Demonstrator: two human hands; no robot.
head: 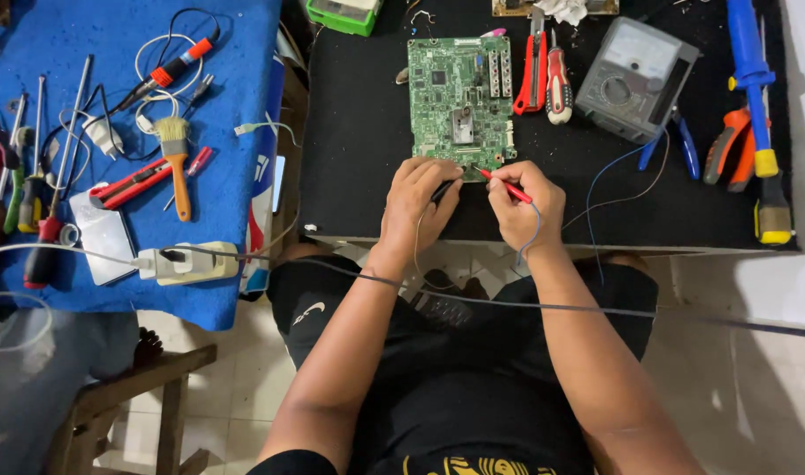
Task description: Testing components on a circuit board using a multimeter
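Both forearms reach forward over my lap to the near edge of the black desk [367, 176]. Left hand [417, 204] is closed around a black probe [444, 189], its tip aimed at the lower edge of the green circuit board [461, 97]. Right hand [524, 209] pinches a red probe [506, 186] like a pen, tip touching or just short of the same lower edge; I cannot tell which. The board lies flat on the desk, just beyond my knuckles, its long side running away from me. Thin blue and grey leads [613, 189] trail right toward the grey analogue meter [635, 79], which sits at the board's right, beyond a red-handled cutter [532, 70] and a red screwdriver [558, 86]. To my left, well apart, a blue cloth [121, 53] carries a brush [174, 158], screwdrivers and a white power strip [189, 263]. Judgement: the step in hand is probing two points along the board's near edge with the meter. The next move, as I judge it, calls for holding both tips steady on their contacts without bridging neighbouring pins, then glancing up to the meter's needle.
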